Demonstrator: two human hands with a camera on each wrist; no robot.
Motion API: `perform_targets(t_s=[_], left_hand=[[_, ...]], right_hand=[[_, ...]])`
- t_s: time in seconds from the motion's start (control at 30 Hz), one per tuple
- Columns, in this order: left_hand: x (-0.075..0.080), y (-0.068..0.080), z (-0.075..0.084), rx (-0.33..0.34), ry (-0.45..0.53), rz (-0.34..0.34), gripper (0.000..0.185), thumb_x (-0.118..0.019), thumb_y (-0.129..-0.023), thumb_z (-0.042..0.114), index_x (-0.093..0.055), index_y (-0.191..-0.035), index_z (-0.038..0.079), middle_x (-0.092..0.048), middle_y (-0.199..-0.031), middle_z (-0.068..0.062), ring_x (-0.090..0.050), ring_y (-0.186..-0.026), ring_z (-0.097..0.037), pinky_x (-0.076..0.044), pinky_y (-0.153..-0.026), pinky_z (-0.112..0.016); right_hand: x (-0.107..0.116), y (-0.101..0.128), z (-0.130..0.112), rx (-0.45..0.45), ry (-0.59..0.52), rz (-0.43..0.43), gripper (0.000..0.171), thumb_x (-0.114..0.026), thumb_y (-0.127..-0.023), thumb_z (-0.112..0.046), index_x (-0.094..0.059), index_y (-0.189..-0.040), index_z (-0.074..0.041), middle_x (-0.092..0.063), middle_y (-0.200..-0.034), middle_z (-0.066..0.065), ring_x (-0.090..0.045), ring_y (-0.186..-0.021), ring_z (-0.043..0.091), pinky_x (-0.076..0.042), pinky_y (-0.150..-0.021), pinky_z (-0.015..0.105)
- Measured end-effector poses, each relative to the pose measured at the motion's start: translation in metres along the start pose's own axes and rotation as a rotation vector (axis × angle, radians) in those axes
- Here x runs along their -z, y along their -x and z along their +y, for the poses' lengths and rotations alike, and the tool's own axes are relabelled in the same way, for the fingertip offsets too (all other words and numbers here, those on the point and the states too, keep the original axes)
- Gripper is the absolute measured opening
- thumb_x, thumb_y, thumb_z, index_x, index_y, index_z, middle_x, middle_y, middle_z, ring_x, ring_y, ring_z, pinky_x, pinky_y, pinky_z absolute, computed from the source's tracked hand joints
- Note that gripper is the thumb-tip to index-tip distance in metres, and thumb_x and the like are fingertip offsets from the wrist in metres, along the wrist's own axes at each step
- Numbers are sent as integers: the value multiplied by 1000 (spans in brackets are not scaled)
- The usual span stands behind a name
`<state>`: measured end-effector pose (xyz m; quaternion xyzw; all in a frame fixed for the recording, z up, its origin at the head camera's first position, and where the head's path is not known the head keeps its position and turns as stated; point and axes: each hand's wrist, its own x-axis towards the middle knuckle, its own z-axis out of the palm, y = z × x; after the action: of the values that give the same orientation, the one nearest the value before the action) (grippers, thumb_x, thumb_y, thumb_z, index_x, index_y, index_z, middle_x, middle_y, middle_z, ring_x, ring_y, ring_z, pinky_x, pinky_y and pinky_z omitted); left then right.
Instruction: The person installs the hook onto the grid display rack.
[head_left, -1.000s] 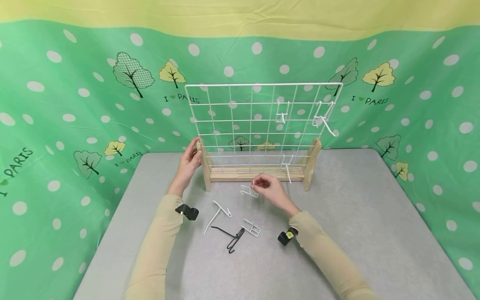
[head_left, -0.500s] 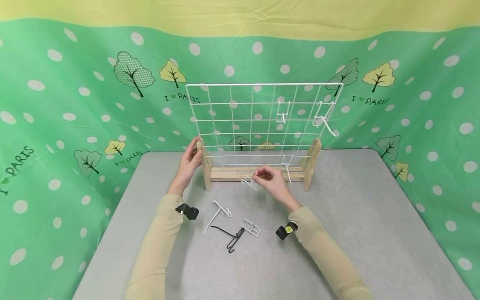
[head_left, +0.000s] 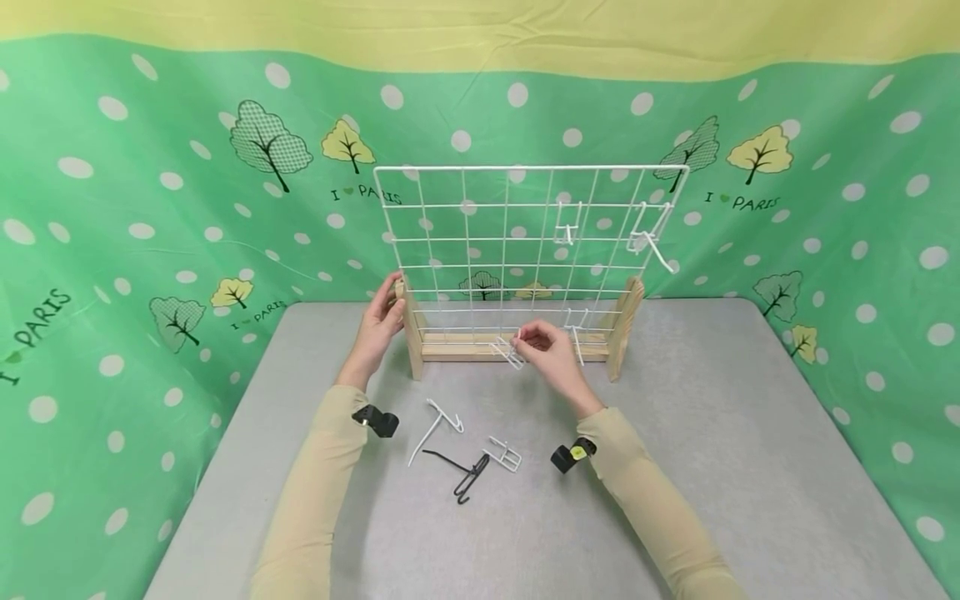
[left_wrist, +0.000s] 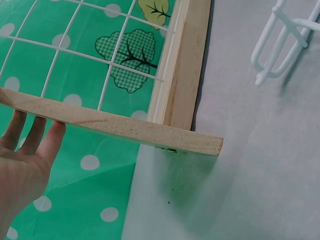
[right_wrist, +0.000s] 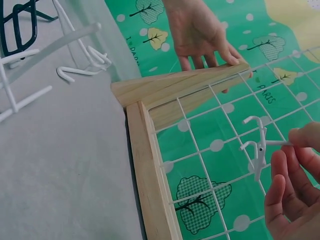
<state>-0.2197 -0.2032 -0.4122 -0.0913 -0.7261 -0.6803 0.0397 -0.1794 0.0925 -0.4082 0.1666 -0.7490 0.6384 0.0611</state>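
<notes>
My right hand [head_left: 553, 360] pinches the prong of a white wire display hook [right_wrist: 261, 150] between thumb and fingers. In the right wrist view, the hook's two bent ends point toward the white wire grid [head_left: 504, 206] and overlap its bars. The grid stands upright in a wooden stand, its base bar [head_left: 465, 352] running along the bottom. At the far left, my left hand [head_left: 378, 323] grips the stand's left wooden upright [left_wrist: 125, 129], thumb on one side and fingers on the other. Several white hooks hang on the grid's right side, one a long-pronged hook [head_left: 651, 240] near the edge.
On the grey table [head_left: 675, 500] in front of the stand lie a long white hook [head_left: 437, 427], a black hook [head_left: 471, 477] and a short white hook [head_left: 504, 454]. A green dotted curtain [head_left: 150, 167] surrounds the table at the back and sides.
My right hand has moved forward and up toward the grid, carrying the white hook, which has tilted. The left hand stays on the upright.
</notes>
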Motion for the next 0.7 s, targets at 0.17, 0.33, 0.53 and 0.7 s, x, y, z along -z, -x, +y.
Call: perform_targets(t_s=[0.17,0.33,0.53,0.7], left_hand=[[0,0,0,-2,3,0,52,-43,-104,13,-25,-153,13,-31,-146,-26,-34,-132,-40,-35,-106,-55],[-1,0,1,4,7,5,52,-43,-104,12,-25,-152,12,-31,-147,-26,-34,-133,-40,-35,-106,-55],[-1,0,0,8,-1,6,52,-43,-104,13,-25,-152,13,-30,-147,-26,-33,-133,-40,-35,-106,-55],[-1,0,0,5,2,4,52,-43,-104,13,-26,-152,13,-30,-147,-26,-34,-133,-40,-35,-106,-55]], right_hand=[[1,-2,-2,-28,-10,30,10,-65,-86,9,-59,-91,16,-63,-87,31,-60,-76,23,-48,-62,14],[2,-4,-3,-46,-5,49,10,-65,-86,10,-59,-92,16,-64,-89,30,-61,-76,19,-49,-63,14],[6,-7,-3,-80,-23,80,12,-66,-86,9,-59,-93,16,-64,-89,26,-60,-75,16,-49,-63,14],[9,-10,-3,-72,-31,104,12,-66,-86,8,-59,-93,15,-63,-88,22,-60,-76,15,-50,-63,14]])
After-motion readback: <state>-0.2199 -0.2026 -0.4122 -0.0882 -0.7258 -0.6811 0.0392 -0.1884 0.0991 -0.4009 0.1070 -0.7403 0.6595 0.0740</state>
